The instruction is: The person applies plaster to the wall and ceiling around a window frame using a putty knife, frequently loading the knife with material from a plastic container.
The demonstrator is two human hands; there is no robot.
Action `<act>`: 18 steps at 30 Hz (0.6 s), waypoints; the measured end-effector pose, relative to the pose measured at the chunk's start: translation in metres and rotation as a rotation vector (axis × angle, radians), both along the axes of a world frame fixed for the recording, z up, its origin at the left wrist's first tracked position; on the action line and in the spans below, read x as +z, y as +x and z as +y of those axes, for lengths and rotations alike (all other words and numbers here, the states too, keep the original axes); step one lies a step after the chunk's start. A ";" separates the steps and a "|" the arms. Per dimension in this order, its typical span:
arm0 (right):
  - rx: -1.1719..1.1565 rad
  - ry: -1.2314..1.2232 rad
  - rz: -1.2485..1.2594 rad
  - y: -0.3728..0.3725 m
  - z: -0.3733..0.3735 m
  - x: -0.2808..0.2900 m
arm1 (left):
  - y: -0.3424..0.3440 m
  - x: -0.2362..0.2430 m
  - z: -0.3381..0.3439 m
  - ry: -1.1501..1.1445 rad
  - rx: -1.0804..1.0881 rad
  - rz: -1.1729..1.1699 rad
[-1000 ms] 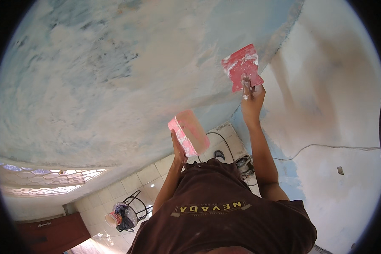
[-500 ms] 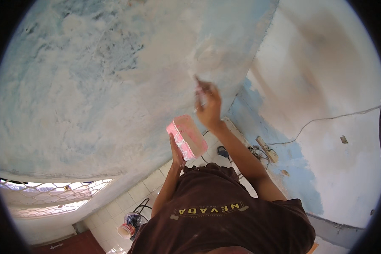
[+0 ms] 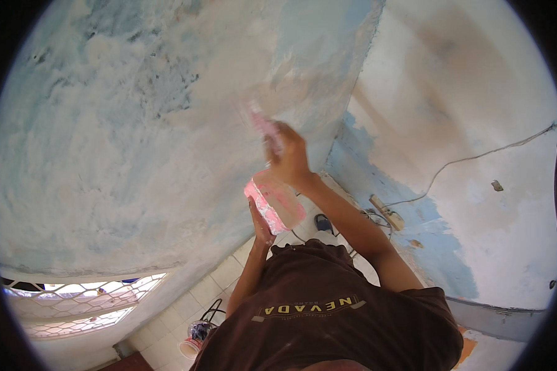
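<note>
My left hand (image 3: 262,224) is closed round the near left side of a pink rectangular tub (image 3: 266,207), held tilted in front of my chest. White smears coat the tub's outer wall, and pale material shows inside it. Just beyond the tub, my right hand (image 3: 291,157) grips a pinkish hand tool (image 3: 264,123), whose far end points up and left at the wall. Motion smears the tool, so its exact kind cannot be made out, nor whether it touches the patchy blue and off-white wall (image 3: 167,161).
At the right stands a second wall (image 3: 427,123) with a cable (image 3: 470,159) running to a power strip (image 3: 385,213). A meshed opening (image 3: 80,303) lies lower left. A cup (image 3: 190,348) and a black cable loop (image 3: 213,312) are on the tiled floor (image 3: 207,290).
My right hand has swung left and a little nearer, bringing the tool with it and partly covering the tub's far side. My left hand and the tub have hardly moved.
</note>
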State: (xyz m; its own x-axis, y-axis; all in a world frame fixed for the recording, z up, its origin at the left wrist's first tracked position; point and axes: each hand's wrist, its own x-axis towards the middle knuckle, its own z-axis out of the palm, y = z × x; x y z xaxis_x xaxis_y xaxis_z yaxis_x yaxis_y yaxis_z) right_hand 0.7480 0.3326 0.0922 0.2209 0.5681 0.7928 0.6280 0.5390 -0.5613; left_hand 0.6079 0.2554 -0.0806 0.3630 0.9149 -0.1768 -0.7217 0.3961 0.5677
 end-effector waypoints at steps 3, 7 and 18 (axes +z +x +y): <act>-0.273 0.002 0.082 0.061 0.022 0.010 | 0.004 -0.005 0.000 0.018 0.005 -0.022; -0.382 0.028 0.115 0.072 0.065 0.034 | 0.009 -0.001 0.001 0.059 -0.011 -0.063; 0.147 -0.507 0.001 0.046 -0.086 0.006 | 0.000 0.014 -0.003 0.112 0.178 -0.128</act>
State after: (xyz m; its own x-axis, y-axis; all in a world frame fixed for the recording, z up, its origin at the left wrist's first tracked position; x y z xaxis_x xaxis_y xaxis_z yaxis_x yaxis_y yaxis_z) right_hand 0.7936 0.2466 0.0981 0.1110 0.9050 0.4106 0.5656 0.2822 -0.7749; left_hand 0.6084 0.2528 -0.0664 0.2071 0.9778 -0.0333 -0.8432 0.1957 0.5006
